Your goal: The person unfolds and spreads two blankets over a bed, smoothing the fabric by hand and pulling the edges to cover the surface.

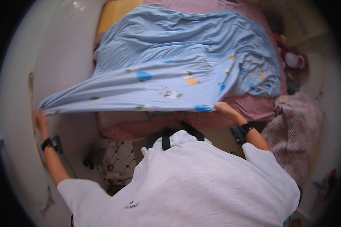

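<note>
A light blue cloth (155, 85), likely a bed sheet or duvet cover, is spread over a bed and printed with blue, orange and white figures. Its near edge is stretched taut between my hands. At the far left, my left hand (41, 119) grips one gathered corner, with the arm held wide. My right hand (227, 109) is closed on the same edge, right of the middle, above the pink bedding (250, 108). Farther back the cloth lies in loose wrinkles. Folds of fabric partly hide the fingers of both hands.
A pale wall (68, 49) runs along the left. A pink textured blanket (291, 128) hangs at the right, with a red plush-looking object (295, 62) beyond it. Yellow wood (117, 13) shows at the back left. A patterned tile floor (119, 155) and small items lie below.
</note>
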Action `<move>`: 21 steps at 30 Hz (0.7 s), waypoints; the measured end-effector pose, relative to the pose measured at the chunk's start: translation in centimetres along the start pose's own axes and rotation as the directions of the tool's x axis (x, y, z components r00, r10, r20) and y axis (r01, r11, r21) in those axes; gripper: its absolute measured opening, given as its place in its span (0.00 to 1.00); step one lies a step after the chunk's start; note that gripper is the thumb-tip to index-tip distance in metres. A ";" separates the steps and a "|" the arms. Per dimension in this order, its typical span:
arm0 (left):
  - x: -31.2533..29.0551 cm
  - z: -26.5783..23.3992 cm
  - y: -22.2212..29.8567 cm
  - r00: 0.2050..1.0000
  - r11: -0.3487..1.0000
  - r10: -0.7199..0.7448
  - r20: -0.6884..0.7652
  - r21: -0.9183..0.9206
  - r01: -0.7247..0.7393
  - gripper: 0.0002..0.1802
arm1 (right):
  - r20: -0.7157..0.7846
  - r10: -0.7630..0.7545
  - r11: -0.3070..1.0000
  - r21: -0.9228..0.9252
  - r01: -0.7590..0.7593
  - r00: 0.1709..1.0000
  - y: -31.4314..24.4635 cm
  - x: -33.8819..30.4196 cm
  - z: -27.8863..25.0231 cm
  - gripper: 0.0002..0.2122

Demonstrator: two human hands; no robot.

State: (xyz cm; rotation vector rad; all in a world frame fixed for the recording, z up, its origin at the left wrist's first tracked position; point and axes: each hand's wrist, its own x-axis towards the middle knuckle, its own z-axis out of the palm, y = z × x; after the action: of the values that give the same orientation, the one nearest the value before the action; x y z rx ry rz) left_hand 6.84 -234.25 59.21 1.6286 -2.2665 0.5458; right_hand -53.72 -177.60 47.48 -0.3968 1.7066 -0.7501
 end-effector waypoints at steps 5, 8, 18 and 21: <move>1.5 -4.4 4.3 0.967 0.909 0.242 0.083 0.328 -0.256 0.13 | 0.365 0.279 0.922 0.156 -0.354 0.888 -2.9 -0.2 6.3 0.10; 0.0 -1.2 6.6 0.941 0.881 0.330 0.079 0.332 -0.337 0.11 | 0.404 0.325 0.931 0.020 -0.364 0.855 -1.4 4.4 9.2 0.11; -5.6 19.9 19.1 0.803 0.961 0.148 0.578 -0.276 0.021 0.13 | -0.011 0.384 0.912 0.161 -0.377 0.923 -0.5 12.5 15.4 0.09; -10.4 21.0 31.6 0.623 0.725 0.465 0.629 -0.674 0.139 0.13 | 0.028 0.268 0.868 0.427 -0.254 0.963 0.7 11.4 14.4 0.08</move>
State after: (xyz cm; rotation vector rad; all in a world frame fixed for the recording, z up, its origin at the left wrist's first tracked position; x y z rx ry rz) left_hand -20.29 -226.31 31.80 1.3359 -2.6794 -1.1159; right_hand -43.03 -188.11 36.85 0.1520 1.5297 -0.9028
